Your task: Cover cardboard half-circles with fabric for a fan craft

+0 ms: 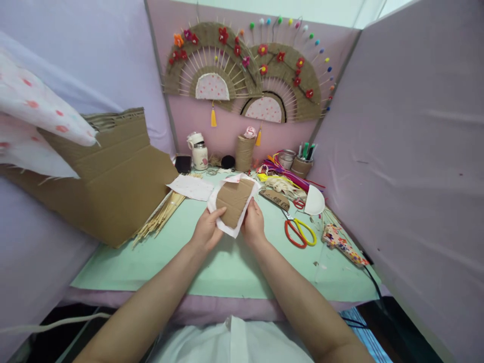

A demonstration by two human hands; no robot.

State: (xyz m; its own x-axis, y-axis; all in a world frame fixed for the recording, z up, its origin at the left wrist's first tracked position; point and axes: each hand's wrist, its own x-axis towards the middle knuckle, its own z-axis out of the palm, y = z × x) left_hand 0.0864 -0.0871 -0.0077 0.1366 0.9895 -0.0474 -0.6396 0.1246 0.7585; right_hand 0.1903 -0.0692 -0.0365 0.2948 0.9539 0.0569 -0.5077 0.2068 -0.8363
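My left hand (207, 229) and my right hand (252, 224) hold up a brown cardboard piece (235, 200) lying on a slightly larger piece of white fabric (228, 228), a little above the green table (227, 262). Fingers of both hands are pinched on the lower edges of the cardboard and fabric, left hand on the left side, right hand on the right side. The cardboard is tilted, its top leaning to the right.
A large cardboard sheet (113, 176) leans at the left, with bamboo sticks (161, 217) beside it. Scissors (298, 229) and a patterned glue gun (342, 244) lie at the right. Jars, pipe cleaners (282, 171) and white cloth (191, 186) crowd the back. Fan decorations (212, 65) hang on the wall.
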